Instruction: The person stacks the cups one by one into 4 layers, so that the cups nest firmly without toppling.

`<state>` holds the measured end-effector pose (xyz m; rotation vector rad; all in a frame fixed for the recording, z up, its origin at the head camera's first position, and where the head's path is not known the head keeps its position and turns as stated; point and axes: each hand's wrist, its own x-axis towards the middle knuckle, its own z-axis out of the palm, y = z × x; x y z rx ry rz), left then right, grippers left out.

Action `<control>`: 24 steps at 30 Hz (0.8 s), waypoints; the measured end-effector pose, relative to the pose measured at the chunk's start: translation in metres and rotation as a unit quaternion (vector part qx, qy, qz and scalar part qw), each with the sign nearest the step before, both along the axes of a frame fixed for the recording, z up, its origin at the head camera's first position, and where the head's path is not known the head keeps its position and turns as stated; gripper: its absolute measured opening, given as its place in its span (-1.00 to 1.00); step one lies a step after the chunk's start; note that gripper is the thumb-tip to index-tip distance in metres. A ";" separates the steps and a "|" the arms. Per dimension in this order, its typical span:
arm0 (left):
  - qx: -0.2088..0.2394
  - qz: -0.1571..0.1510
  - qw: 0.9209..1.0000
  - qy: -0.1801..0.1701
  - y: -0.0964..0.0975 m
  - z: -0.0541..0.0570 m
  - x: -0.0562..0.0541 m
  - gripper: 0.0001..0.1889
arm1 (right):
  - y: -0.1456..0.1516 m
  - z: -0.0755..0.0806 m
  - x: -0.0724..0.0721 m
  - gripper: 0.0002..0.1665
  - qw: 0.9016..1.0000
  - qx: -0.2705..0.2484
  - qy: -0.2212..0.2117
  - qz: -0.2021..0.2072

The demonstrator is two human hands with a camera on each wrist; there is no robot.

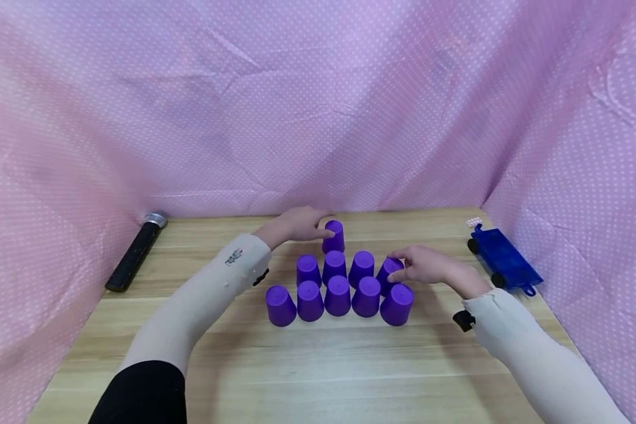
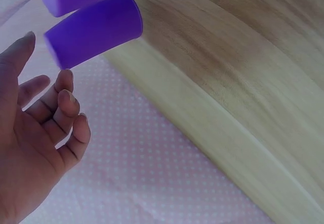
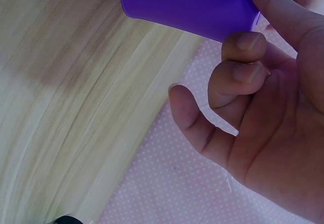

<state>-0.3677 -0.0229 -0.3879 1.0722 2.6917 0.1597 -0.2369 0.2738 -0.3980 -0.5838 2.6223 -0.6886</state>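
Several upside-down purple cups stand in two rows on the wooden table, a front row (image 1: 337,297) and a second row (image 1: 334,268) behind it. One more purple cup (image 1: 334,240) stands alone behind them. My left hand (image 1: 303,225) is beside the top of this lone cup; in the left wrist view its loosely bent fingers (image 2: 66,110) show a gap from the cup (image 2: 96,31). With thumb and fingers, my right hand (image 1: 423,265) pinches the upper part of the rightmost second-row cup (image 1: 388,272). The right wrist view shows its other fingers (image 3: 238,77) curled below this cup (image 3: 190,3).
A black microphone (image 1: 138,250) lies at the table's left edge. On the right is a blue toy cart (image 1: 507,259) with black wheels, a small pink-and-white item (image 1: 474,222) behind it. Pink dotted cloth (image 1: 318,118) hangs around the back and sides.
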 end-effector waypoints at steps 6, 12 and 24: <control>0.025 -0.019 0.999 0.010 -0.021 0.008 0.017 -0.44 | -0.001 -0.001 0.001 -0.35 1.000 0.003 -0.007 -0.006; 0.023 -0.017 0.999 -0.033 -0.040 0.010 0.034 -0.47 | -0.003 -0.001 0.003 -0.28 1.000 0.013 -0.009 -0.018; 0.000 -0.012 0.998 -0.061 -0.063 0.003 0.056 -0.33 | -0.003 0.002 0.003 -0.21 1.000 0.005 -0.013 -0.022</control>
